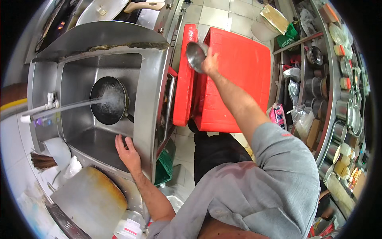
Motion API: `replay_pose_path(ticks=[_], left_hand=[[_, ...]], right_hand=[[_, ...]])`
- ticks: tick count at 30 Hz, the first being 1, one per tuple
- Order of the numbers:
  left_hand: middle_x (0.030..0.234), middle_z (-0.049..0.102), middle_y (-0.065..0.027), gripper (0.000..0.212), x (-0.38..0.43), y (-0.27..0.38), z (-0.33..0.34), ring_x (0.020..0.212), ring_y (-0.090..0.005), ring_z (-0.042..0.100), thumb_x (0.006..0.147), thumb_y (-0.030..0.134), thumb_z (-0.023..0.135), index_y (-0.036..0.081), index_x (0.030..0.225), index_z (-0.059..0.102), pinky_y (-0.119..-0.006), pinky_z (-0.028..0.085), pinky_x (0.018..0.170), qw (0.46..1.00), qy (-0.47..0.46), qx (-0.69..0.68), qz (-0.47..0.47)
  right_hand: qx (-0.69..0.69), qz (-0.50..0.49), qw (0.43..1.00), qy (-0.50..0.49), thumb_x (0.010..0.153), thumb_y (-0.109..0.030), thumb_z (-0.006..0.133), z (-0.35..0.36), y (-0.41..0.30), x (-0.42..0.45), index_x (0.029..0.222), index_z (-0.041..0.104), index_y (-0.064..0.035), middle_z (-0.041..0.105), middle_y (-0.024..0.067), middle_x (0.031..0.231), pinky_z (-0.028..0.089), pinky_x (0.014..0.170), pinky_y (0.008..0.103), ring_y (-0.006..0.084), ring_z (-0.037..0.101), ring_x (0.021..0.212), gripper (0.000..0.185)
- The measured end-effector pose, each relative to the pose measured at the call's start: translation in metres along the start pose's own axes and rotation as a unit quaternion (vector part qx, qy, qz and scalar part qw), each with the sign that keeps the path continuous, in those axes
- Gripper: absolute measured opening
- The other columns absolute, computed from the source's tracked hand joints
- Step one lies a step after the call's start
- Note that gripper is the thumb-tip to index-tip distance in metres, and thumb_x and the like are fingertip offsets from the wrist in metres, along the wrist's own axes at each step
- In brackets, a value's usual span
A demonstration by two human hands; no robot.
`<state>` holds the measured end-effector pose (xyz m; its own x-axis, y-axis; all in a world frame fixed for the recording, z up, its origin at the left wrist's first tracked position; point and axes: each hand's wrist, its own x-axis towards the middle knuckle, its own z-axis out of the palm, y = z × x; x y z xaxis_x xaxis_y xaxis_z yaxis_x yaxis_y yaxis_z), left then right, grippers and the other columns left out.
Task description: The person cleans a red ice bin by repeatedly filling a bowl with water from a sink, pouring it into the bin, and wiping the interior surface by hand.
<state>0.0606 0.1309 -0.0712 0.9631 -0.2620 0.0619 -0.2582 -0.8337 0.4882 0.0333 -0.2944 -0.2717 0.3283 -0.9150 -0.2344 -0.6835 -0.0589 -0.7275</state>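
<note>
My right hand (211, 62) grips a round metal bowl (195, 56) by its near side. The bowl is tilted over the dark gap between a large red plastic box (238, 80) and the upright red panel (183, 86) beside it. What is inside the gap cannot be seen. My left hand (129, 154) holds nothing, fingers extended, over the near end of the stainless steel sink (152, 89). In the basin sits a black frying pan (103, 112), its handle towards me. Water streams from the white faucet (38, 110) into the pan.
A stove with a wok (103, 10) stands beyond the sink. A stained metal sheet (89, 203), a brush (43, 161) and a plastic jug (129, 227) lie nearer me. Shelves with metal pots (313, 86) line the right side. A green basket (164, 167) stands below the sink.
</note>
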Motion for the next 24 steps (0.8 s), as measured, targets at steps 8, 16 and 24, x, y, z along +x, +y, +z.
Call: replay_pose_path(ticks=[8,16,24], left_hand=[[0.134,0.043,-0.0208,0.068,-0.048,0.021,-0.005,0.120,-0.0380,0.043,0.077,0.043,0.065,0.006,0.131,0.045,-0.042,0.035,0.099,0.995,0.021,0.077,0.068],[0.138,0.039,-0.0117,0.080,-0.050,0.040,-0.030,0.118,-0.0317,0.043,0.058,0.031,0.075,0.019,0.132,0.046,-0.044,0.033,0.098,0.983,-0.107,0.051,0.139],[0.135,0.041,-0.0079,0.086,-0.046,0.027,-0.039,0.113,-0.0294,0.047,0.053,0.022,0.077,0.021,0.132,0.045,-0.042,0.041,0.088,0.988,-0.130,0.003,0.089]], right_hand=[[0.213,0.164,0.946,-0.181,0.078,-0.001,0.045,-0.037,0.021,-0.119,0.122,0.043,-0.0070,0.060,0.0189,0.096,0.051,0.074,0.0468,0.0392,0.059,0.090,0.045],[0.179,0.068,0.890,-0.413,0.068,0.005,0.048,-0.201,-0.059,-0.168,0.119,0.052,0.0004,0.060,0.0078,0.098,0.049,0.073,0.0292,0.0173,0.058,0.086,0.052],[0.051,-0.330,0.789,-0.515,0.073,0.003,0.043,-0.049,-0.298,-0.215,0.129,0.046,-0.0030,0.062,0.0146,0.104,0.052,0.074,0.0331,0.0225,0.061,0.091,0.057]])
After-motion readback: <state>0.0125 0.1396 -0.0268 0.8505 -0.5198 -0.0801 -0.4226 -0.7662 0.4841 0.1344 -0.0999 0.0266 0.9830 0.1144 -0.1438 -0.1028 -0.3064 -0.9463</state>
